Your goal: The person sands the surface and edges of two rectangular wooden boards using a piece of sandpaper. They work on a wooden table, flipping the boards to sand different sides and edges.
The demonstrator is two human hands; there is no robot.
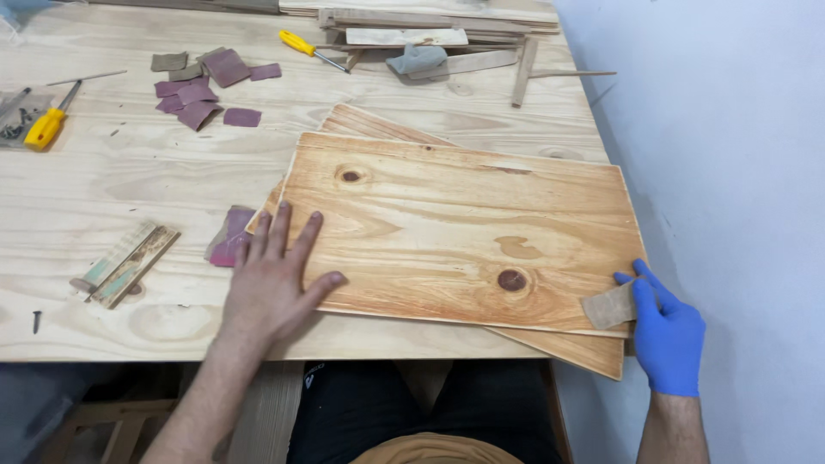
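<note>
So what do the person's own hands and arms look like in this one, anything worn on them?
The left hand is bare, with no glove, ring or watch showing. The right hand wears a blue disposable glove that ends at the wrist. Both forearms are uncovered as far as the picture shows; no sleeves reach into view.

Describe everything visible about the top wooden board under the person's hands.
The top wooden board is a rectangular, orange-toned pine panel with two dark knots. It lies flat, skewed on other boards on the workbench. The bare left hand presses its left end; the blue-gloved right hand holds sandpaper against its right edge.
</note>
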